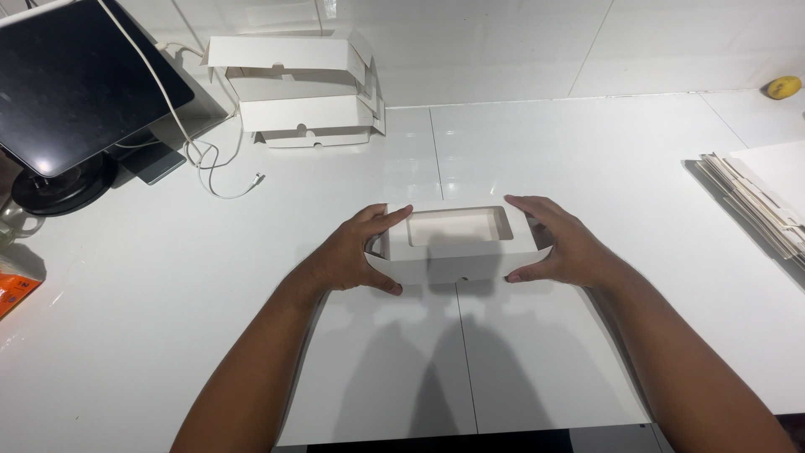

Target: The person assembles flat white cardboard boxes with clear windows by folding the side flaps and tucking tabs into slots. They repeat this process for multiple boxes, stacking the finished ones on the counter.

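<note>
The fingers of the left hand (352,256) wrap one short end of a small white cardboard box with a rectangular window cut in its lid (459,242), thumb low on the front wall and fingertips curled over the top edge; the right hand (558,243) mirrors it on the other end, so both hands are closed lightly on the box, pressing inward. The box rests on the glossy white counter (168,277), roughly midway between its side edges and nearer the front edge than the back. It looks light and thin-walled, likely to buckle or crease if squeezed hard, especially around the window opening; the folded ends and corners seem the stiffest places to grip. The board is matte and smooth, not slippery. Toward the back edge stand stacked open white cardboard boxes (306,96) of the same kind. At the back left corner sits a dark tilted screen on a round stand (75,84) with a white cable (214,164). By the right edge lies a pile of flat cardboard sheets (755,205), and a small yellow round fruit (783,86) sits at the back right corner.
</note>
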